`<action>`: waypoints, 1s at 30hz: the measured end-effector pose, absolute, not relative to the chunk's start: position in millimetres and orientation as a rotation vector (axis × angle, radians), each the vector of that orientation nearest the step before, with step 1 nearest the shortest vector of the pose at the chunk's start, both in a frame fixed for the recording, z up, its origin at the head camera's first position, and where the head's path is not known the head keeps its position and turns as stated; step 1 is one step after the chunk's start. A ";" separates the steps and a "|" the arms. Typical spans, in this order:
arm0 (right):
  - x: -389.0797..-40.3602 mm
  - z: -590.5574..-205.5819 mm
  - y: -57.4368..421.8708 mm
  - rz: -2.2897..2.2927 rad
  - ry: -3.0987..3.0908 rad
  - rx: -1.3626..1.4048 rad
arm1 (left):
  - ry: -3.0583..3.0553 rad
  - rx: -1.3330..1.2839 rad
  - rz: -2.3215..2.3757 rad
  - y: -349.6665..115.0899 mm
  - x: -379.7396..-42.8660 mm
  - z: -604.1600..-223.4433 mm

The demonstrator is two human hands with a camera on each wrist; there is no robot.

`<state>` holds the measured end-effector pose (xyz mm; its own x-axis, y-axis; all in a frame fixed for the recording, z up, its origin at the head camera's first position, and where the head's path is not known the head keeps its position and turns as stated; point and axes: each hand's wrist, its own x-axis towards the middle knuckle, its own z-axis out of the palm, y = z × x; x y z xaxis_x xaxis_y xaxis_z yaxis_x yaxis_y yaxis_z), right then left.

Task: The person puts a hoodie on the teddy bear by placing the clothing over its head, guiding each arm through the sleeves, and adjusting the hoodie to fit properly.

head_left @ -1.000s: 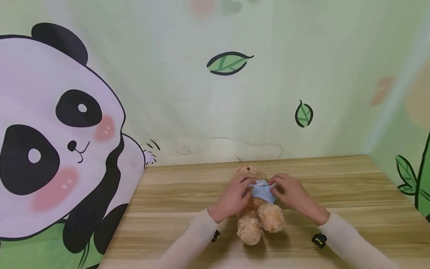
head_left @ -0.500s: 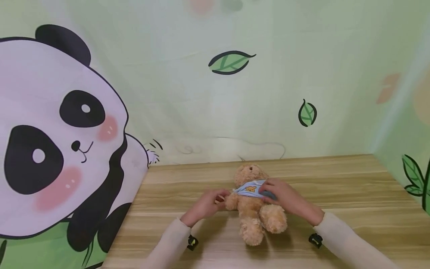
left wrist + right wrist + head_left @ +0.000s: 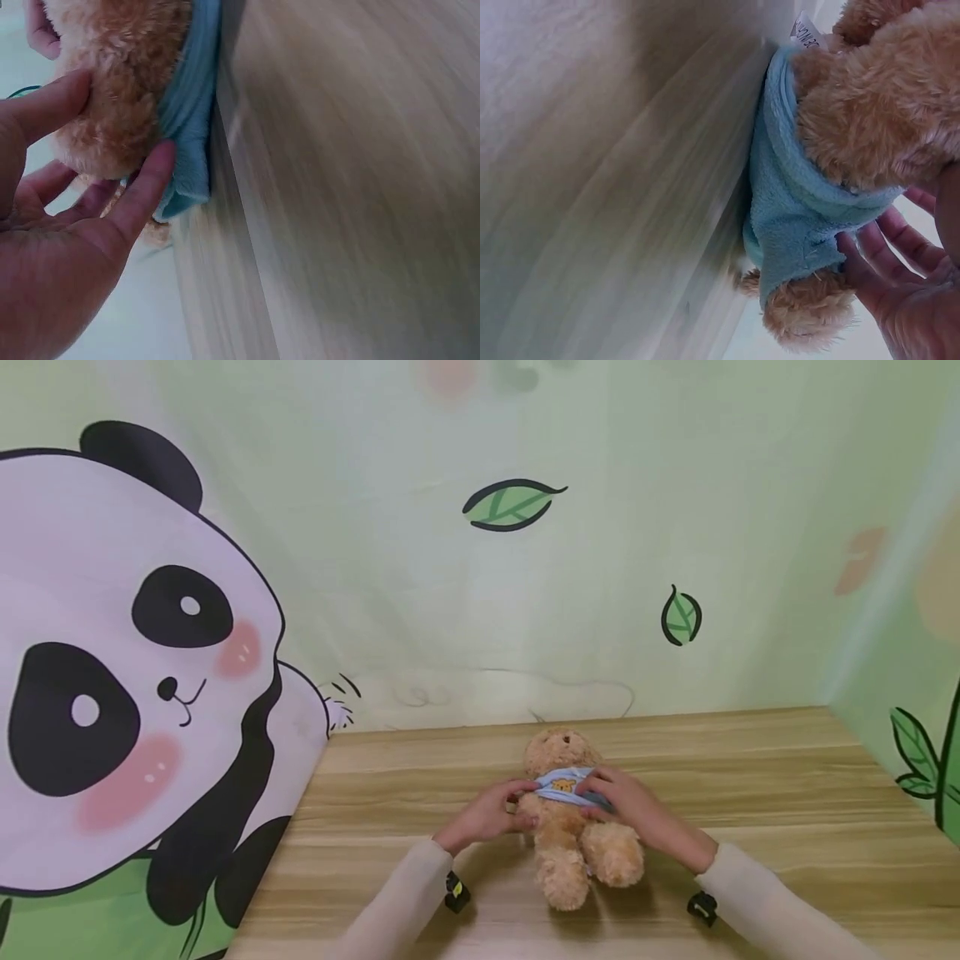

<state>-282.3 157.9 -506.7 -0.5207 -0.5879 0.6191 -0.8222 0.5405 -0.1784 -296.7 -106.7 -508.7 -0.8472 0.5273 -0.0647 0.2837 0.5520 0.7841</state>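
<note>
A fluffy light-brown teddy bear point(image 3: 558, 831) lies on its back on the table, head toward the wall. Its light-blue shirt point(image 3: 551, 787) has a small yellow bear print and is bunched up on the chest, baring the belly. My left hand point(image 3: 491, 814) is around the bear's arm at the left; in the left wrist view its thumb lies against the fur point(image 3: 120, 105) and a finger reaches the sleeve edge. With fingers over the shirt front and thumb near the hem, my right hand point(image 3: 637, 806) holds the bear's other side. The sleeve point(image 3: 799, 255) there encircles a furry arm point(image 3: 810, 311).
The wood-grain table point(image 3: 405, 777) ends at a pale green backdrop point(image 3: 405, 568) with a big painted panda point(image 3: 202, 510) on the left. A white tag point(image 3: 806, 31) sticks out beside the bear's lower body.
My left hand has left the shirt front, moved out to the left, then come back in to the bear's arm. The shirt now lies across the chest with its print showing. My right hand stays on it.
</note>
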 end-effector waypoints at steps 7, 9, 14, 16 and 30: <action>-278.7 -512.0 157.2 0.641 -2.287 1.129 | 2.613 0.915 1.138 -94.5 -298.7 -517.2; -277.6 -512.8 157.1 0.646 -2.284 1.124 | 2.680 1.041 1.090 -91.0 -297.8 -519.4; -276.5 -516.3 157.4 0.673 -2.246 1.131 | 2.926 1.148 0.858 -82.2 -292.8 -521.9; -276.6 -517.5 157.1 0.678 -2.246 1.125 | 3.042 1.111 0.737 -78.0 -289.6 -521.5; -275.1 -495.5 156.0 0.611 -2.453 1.076 | 3.103 1.070 0.548 -79.3 -284.3 -503.4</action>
